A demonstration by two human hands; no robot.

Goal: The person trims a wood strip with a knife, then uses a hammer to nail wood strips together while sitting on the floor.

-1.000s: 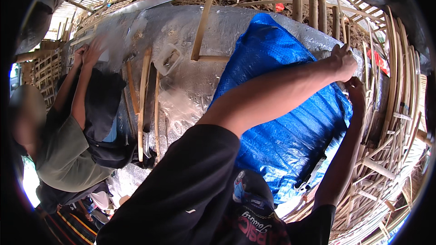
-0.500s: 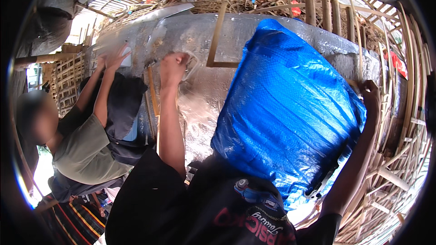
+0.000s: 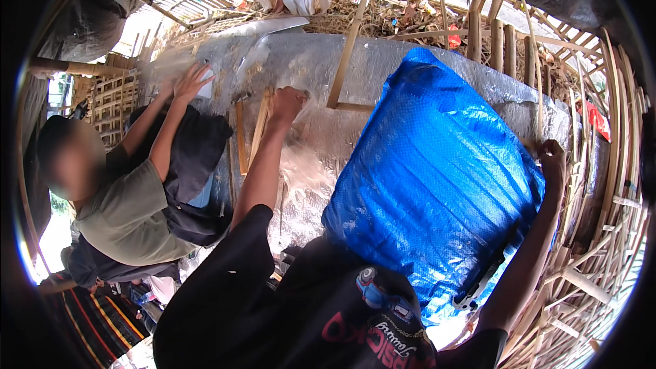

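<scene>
A blue woven plastic sheet (image 3: 437, 171) lies over my lap and rises in a peak in front of me. Beyond its left side, my left hand (image 3: 288, 104) is closed above the grey, silvery-surfaced ground sheet (image 3: 328, 61); what its fingers hold, if anything, I cannot make out. A narrow bamboo strip (image 3: 260, 126) lies beside that wrist. Over at the right edge of the blue sheet, my right hand (image 3: 552, 157) has its fingers curled in, close to an upright thin bamboo stick (image 3: 540, 96). Whether anything is pinched there is too small to tell.
At the left sits another person (image 3: 130, 212), hands (image 3: 188, 85) stretched over the ground sheet by a small white piece. A wooden-handled tool (image 3: 241, 138) lies between us. An angled bamboo strip (image 3: 345, 55) stands ahead. Many split bamboo strips (image 3: 581, 287) crowd the right.
My left hand has shifted slightly right in the view, and the pale loop beside it no longer shows. My right hand stays at the sheet's edge. The view has tilted a little.
</scene>
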